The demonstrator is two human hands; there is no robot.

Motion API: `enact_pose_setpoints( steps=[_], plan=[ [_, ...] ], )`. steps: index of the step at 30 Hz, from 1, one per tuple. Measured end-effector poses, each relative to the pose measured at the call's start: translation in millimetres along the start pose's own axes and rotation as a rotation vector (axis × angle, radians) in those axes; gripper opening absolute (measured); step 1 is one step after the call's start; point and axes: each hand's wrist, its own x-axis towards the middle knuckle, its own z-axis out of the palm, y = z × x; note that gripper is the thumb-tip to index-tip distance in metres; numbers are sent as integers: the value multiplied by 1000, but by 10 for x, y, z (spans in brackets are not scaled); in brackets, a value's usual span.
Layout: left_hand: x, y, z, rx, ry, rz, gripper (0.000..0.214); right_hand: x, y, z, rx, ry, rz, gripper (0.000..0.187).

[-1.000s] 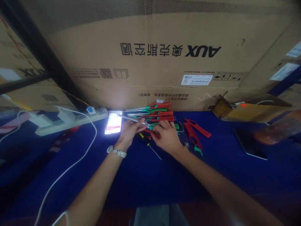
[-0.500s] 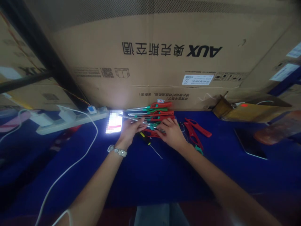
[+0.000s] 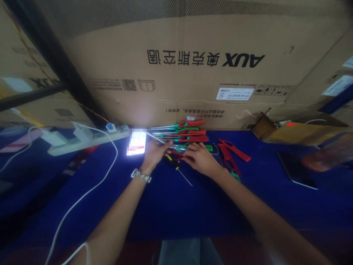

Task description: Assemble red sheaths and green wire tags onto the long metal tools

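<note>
My left hand (image 3: pixel 156 154), with a watch on the wrist, pinches a thin metal tube (image 3: pixel 156 137) that slants up to the left. Close beside it, my right hand (image 3: pixel 199 158) has its fingers curled on a small red and green part I cannot make out. Both hands rest on the blue table (image 3: pixel 171 206) just in front of a pile of red and green long-nosed lighters (image 3: pixel 185 131). A small screwdriver with a yellow and black handle (image 3: pixel 178 168) lies between and below the hands.
A lit phone (image 3: pixel 136 142) lies left of my left hand. Loose red lighter shells (image 3: pixel 230 154) lie to the right. A big cardboard box (image 3: pixel 193 70) walls the back. A power strip (image 3: pixel 82 141) with a white cable (image 3: pixel 82 195) is at left, a dark phone (image 3: pixel 298 170) at right.
My right hand has shifted slightly right and up along the pile. The left hand keeps its pinch on the tube. The view has drifted a little.
</note>
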Motion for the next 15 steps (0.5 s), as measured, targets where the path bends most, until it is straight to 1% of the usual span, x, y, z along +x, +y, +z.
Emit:
enact_pose_setpoints(
  steps=[2, 5, 7, 10, 15],
  plan=[
    [26, -36, -19, 57, 11, 68, 21, -1, 14, 20, 16, 0, 2, 11],
    [60, -72, -44, 67, 0, 148, 27, -2, 25, 48, 27, 7, 4, 13],
    [75, -85, -58, 78, -10, 150, 32, 1, 22, 61, 32, 15, 9, 14],
    [95, -108, -75, 124, 3, 140, 31, 6, 6, 77, 30, 20, 15, 13],
    [160, -201, -106, 62, -14, 125, 30, -16, -4, 111, 43, 6, -5, 16]
  ],
)
